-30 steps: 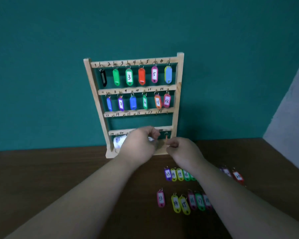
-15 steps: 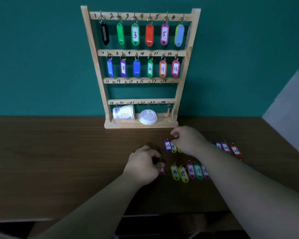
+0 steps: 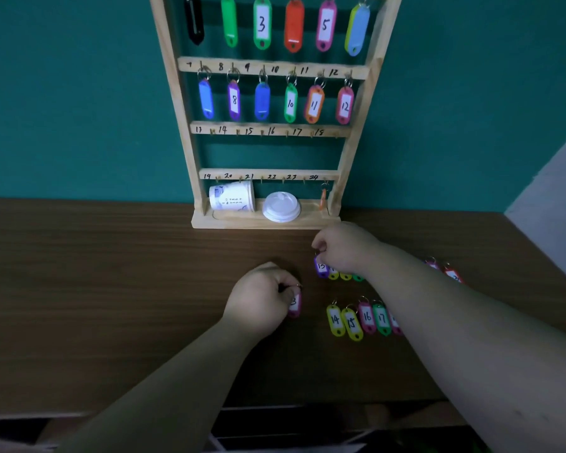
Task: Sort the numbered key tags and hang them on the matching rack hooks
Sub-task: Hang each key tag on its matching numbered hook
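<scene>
Head view: I note the left hand (image 3: 258, 300) pinching the pink key tag (image 3: 294, 305) at frame centre. The right hand (image 3: 347, 246) pinches the purple key tag (image 3: 321, 267) by its ring, below the wooden rack (image 3: 242, 223).

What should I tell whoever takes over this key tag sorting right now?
Left hand pinches the ring of a pink tag. Right hand pinches the ring of a purple tag.
Done: rack has its top two visible rows full; an orange tag hangs at the bottom row's right end.
Left: hooks 13 to 23 are bare; loose tags lie in two rows on the table.
</scene>
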